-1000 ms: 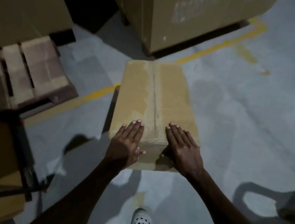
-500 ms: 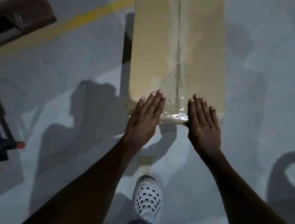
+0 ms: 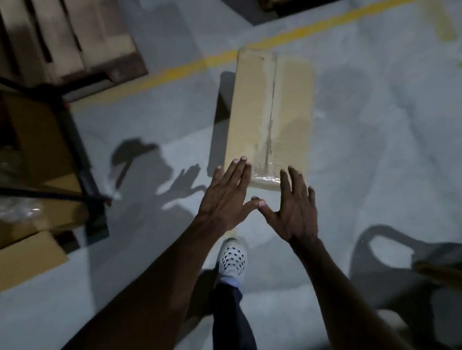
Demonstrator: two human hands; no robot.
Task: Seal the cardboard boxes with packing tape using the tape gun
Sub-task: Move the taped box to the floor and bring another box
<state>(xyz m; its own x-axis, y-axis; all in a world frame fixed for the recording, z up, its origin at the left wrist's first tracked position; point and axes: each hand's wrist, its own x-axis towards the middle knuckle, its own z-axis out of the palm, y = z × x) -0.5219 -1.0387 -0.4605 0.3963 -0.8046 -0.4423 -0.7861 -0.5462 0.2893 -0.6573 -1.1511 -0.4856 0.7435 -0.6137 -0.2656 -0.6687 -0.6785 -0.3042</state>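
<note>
- Sealed-looking cardboard box [image 3: 270, 119] on the grey floor [image 3: 385, 152] at centre frame, long axis running away toward the yellow line [image 3: 178, 68]; clear tape [image 3: 264, 175] glinting along the middle seam and over the near edge.
- Left hand [image 3: 228, 197] with fingers [image 3: 237, 172] straight and close together, tips over the near-left corner of the box; contact or a slight gap, hard to tell.
- Right hand [image 3: 292, 210] with fingers [image 3: 293, 182] straight and spread, over the near-right corner; nothing held in either hand, thumbs almost meeting just below the box edge.
- No tape gun visible anywhere in frame; a further strip would probably mean hunting for it in poor light.
- Tape end at the near edge looks wrinkled: likely to peel if not pressed flat down the front face, leaving the seam free to open.
- Rough, torn-looking patch along the seam near the tape end: adhesion may be weak there, and a hard rub could lift fibres rather than bond.
- A push from flat palms could slide the box along the smooth floor, away toward the yellow line.
- White perforated shoe [image 3: 232, 258] directly below the hands: stumbling risk on a step forward, with the box close ahead.
- Dim light and deep shadows: easy to miss bubbles or an unsealed far end near the top of the box.
- Dark cart frame [image 3: 81, 163] with open cartons [image 3: 14, 251] at lower left, wooden pallet [image 3: 55, 16] at upper left, and dark chair [image 3: 429, 269] at lower right: tight surroundings, snag hazards when turning.
</note>
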